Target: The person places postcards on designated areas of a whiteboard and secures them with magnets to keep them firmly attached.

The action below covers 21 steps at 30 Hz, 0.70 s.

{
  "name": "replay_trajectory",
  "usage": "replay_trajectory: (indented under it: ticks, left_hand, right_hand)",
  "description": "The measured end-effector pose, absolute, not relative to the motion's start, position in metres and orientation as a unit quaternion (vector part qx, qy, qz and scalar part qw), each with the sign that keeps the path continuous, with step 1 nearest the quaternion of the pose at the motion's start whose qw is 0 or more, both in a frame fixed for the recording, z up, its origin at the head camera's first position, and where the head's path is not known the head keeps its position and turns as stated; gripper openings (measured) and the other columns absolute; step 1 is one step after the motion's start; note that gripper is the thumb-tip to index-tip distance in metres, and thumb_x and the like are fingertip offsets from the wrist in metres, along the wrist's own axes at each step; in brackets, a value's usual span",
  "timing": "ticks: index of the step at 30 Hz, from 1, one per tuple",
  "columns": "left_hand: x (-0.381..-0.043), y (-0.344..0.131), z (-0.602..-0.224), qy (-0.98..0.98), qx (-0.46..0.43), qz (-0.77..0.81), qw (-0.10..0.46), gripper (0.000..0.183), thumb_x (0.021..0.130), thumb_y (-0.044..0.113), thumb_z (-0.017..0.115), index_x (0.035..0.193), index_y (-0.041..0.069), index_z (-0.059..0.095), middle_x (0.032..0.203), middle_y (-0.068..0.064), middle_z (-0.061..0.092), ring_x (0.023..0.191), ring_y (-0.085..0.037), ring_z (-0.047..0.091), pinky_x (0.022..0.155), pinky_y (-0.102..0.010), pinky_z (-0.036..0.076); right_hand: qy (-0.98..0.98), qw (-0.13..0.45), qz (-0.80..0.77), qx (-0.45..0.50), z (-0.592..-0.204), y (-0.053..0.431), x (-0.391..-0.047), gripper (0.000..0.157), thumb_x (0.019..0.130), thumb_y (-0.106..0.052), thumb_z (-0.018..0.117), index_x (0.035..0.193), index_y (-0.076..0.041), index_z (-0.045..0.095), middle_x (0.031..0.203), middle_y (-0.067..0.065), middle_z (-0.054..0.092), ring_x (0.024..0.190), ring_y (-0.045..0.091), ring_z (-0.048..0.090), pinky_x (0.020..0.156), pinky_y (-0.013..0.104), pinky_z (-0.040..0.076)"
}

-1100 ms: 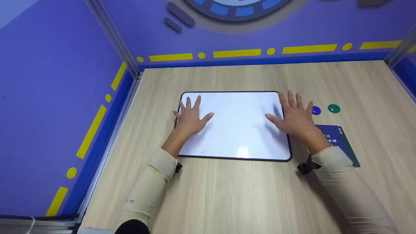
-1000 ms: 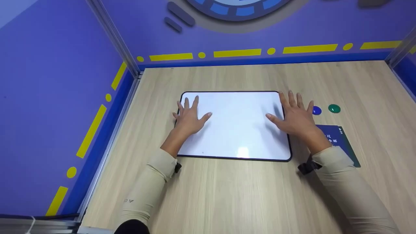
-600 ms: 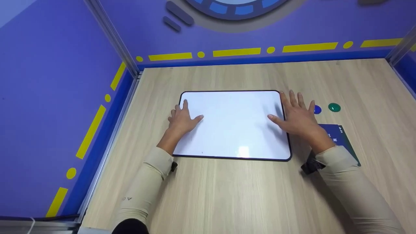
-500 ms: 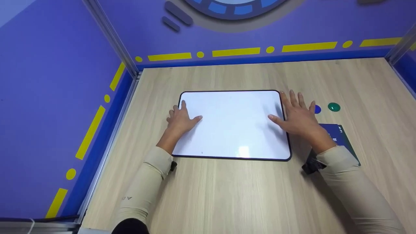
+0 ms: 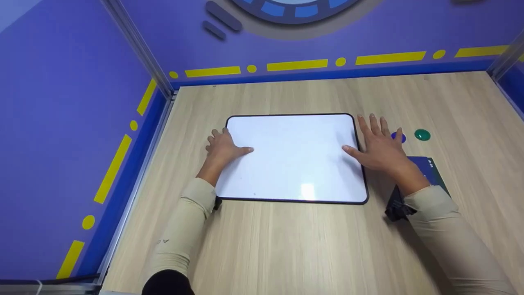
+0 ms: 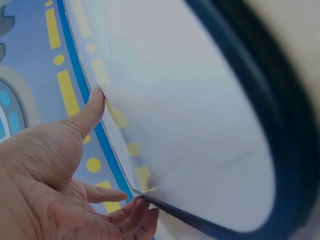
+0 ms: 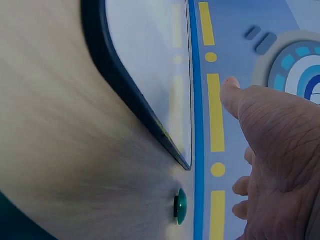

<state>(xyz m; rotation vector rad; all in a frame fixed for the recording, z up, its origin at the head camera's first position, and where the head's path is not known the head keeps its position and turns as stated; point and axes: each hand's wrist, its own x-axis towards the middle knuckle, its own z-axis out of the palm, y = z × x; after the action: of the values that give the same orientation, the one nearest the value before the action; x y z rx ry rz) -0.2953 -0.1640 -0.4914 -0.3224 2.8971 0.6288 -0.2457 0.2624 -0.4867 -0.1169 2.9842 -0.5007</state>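
A whiteboard (image 5: 290, 159) with a thin black frame lies flat on the wooden table. My left hand (image 5: 223, 148) is at its left edge, thumb across the white face and the other fingers bent over the frame. The left wrist view shows the thumb touching the white surface and the fingertips at the black frame (image 6: 172, 209). My right hand (image 5: 381, 150) hovers spread above the right edge. In the right wrist view its thumb and fingers stay apart from the board.
A green round magnet-like disc (image 5: 422, 134) lies right of the board. Beside it a blue disc (image 5: 403, 138) is partly covered by my right little finger. A dark blue booklet or card (image 5: 434, 174) sits partly under my right forearm. Purple panels (image 5: 69, 123) enclose the table.
My left hand has slid left from the board's face to its left edge, its spread fingers bending over the frame. My right hand has shifted slightly right. The board stays put.
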Motion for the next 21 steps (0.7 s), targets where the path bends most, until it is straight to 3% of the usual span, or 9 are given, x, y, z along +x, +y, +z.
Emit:
replay_trajectory:
  ticks: [4, 9, 15, 21]
  left_hand:
    - [-0.297, -0.168, -0.494, 0.966, -0.115, 0.218, 0.075, 0.127, 0.077, 0.064, 0.09, 0.169, 0.004, 0.026, 0.166, -0.029, 0.03, 0.149, -0.047, 0.04, 0.12, -0.064, 0.041]
    - [-0.297, -0.175, -0.497, 0.963, -0.126, 0.224, 0.082, 0.135, 0.076, 0.067, 0.089, 0.17, 0.002, 0.016, 0.17, -0.028, 0.027, 0.155, -0.048, 0.035, 0.124, -0.064, 0.037]
    - [-0.294, -0.175, -0.497, 0.962, -0.134, 0.224, 0.082, 0.134, 0.076, 0.067, 0.089, 0.168, 0.0, 0.019, 0.165, -0.027, 0.034, 0.151, -0.046, 0.04, 0.121, -0.064, 0.041]
    - [-0.295, -0.174, -0.497, 0.962, -0.131, 0.227, 0.077, 0.13, 0.074, 0.068, 0.09, 0.163, -0.002, 0.026, 0.154, -0.025, 0.043, 0.141, -0.044, 0.047, 0.113, -0.062, 0.047]
  right_hand:
    - [0.984, 0.06, -0.165, -0.04, -0.487, 0.263, -0.247, 0.109, 0.098, -0.073, 0.057, 0.174, -0.017, 0.002, 0.179, 0.026, -0.002, 0.165, 0.054, -0.004, 0.122, 0.082, -0.011]
    - [0.983, 0.066, -0.166, -0.048, -0.488, 0.26, -0.248, 0.11, 0.098, -0.076, 0.055, 0.174, -0.018, 0.0, 0.18, 0.025, -0.002, 0.166, 0.053, -0.004, 0.123, 0.081, -0.01]
    - [0.98, 0.071, -0.179, -0.047, -0.489, 0.261, -0.248, 0.109, 0.099, -0.074, 0.055, 0.174, -0.019, -0.002, 0.18, 0.024, -0.003, 0.165, 0.053, -0.006, 0.122, 0.084, -0.007]
    - [0.975, 0.029, -0.216, -0.037, -0.485, 0.269, -0.249, 0.099, 0.103, -0.065, 0.058, 0.173, -0.01, 0.013, 0.178, 0.027, 0.011, 0.166, 0.053, 0.005, 0.124, 0.082, 0.008]
